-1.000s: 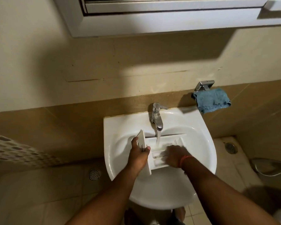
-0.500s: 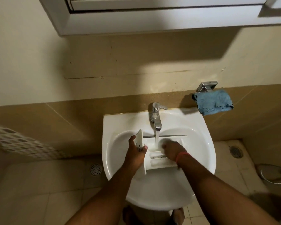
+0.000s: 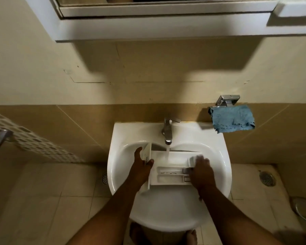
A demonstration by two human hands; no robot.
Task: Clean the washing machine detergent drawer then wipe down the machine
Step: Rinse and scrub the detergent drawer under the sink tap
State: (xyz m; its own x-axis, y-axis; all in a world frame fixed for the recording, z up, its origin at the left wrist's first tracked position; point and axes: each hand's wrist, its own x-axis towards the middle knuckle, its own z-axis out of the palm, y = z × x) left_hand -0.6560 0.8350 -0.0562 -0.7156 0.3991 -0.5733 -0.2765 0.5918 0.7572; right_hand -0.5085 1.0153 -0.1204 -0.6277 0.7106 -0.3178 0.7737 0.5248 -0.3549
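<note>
- The left hand [image 3: 141, 167] is clamped on the front panel of the white moulded-plastic detergent drawer [image 3: 170, 171], which lies across the glossy white ceramic sink basin [image 3: 124, 152].
- The right hand [image 3: 202, 171] rests on the drawer's 3 o'clock end, fingers blurred; I cannot tell whether it grips anything.
- A thin stream from the chrome metal tap [image 3: 167, 132], at 12 o'clock, falls into the back compartment.
- Judged best: keep the panel grip firm, tilt the drawer so water runs out, and rub each narrow ribbed slot, since wet smooth plastic likely slips.
- A soft blue cloth [image 3: 232, 120] hangs at 2 o'clock, handy for the machine.
</note>
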